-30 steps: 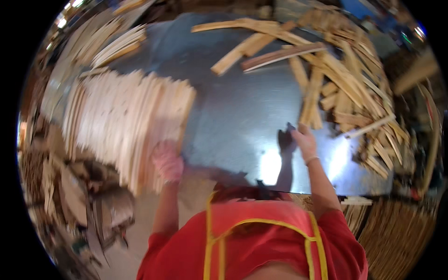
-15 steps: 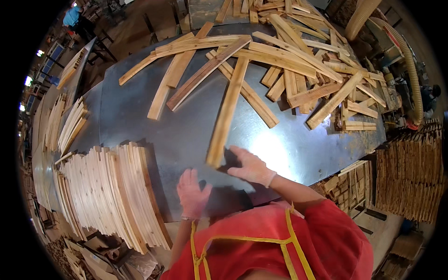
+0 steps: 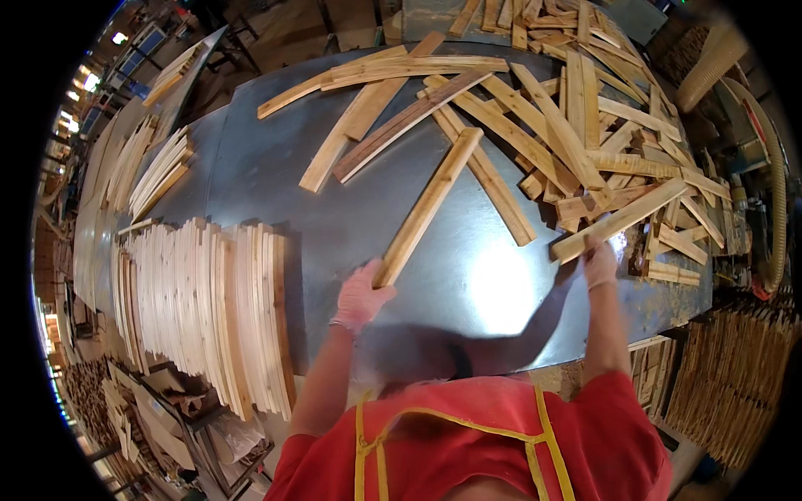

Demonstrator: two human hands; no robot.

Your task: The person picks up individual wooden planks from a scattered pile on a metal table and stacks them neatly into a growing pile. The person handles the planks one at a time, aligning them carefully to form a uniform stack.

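Observation:
My left hand (image 3: 362, 298), in a pale glove, is closed on the near end of a wooden slat (image 3: 431, 204) that slants away to the right over the metal tabletop (image 3: 334, 230). My right hand (image 3: 600, 264), also gloved and slightly blurred, reaches to a second wooden slat (image 3: 620, 220) at the near edge of a loose heap. Its fingers close on that slat's lower side near the left end and are partly hidden. Just beyond the left hand's slat lies another slat (image 3: 493, 188), and a darker reddish one (image 3: 409, 125) rests farther left.
A neat row of pale slats (image 3: 200, 301) stands at the table's left. The tangled slat heap (image 3: 585, 108) covers the far right. Smaller bundles (image 3: 159, 171) lie far left. Stacked wood (image 3: 723, 380) stands beyond the right edge, below a ribbed hose (image 3: 773, 209).
My left hand has gone from bare tabletop to the slat's near end. My right hand has moved right, from beside that slat to one on the heap. The view has shifted.

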